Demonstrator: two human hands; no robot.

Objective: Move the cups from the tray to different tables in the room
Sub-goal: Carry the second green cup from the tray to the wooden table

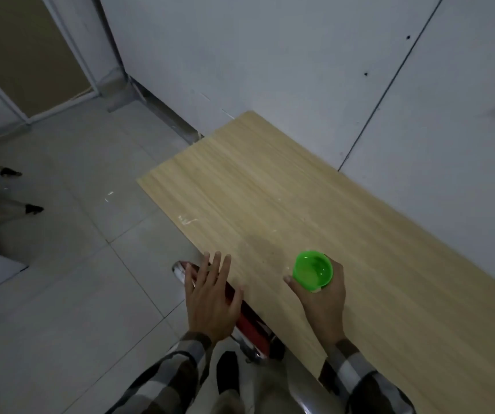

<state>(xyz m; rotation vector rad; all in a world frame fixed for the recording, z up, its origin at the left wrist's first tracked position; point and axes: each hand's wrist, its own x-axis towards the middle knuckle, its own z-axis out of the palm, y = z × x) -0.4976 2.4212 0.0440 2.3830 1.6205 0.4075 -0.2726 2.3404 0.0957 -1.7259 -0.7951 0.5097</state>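
Note:
A bright green plastic cup [312, 269] is upright over the near part of a light wooden table [270, 189]. My right hand [322, 297] wraps around it from below and behind, thumb on its left side. I cannot tell whether the cup touches the tabletop. My left hand [210, 297] is flat with fingers spread and holds nothing; it hovers at the table's near-left edge. No tray is in view.
A red chair with chrome tubing [249, 324] stands under the table edge, below my left hand. The table's far side meets a grey wall [270, 55]. Tiled floor [75, 234] lies to the left, with black-tipped furniture legs [34, 209] at far left.

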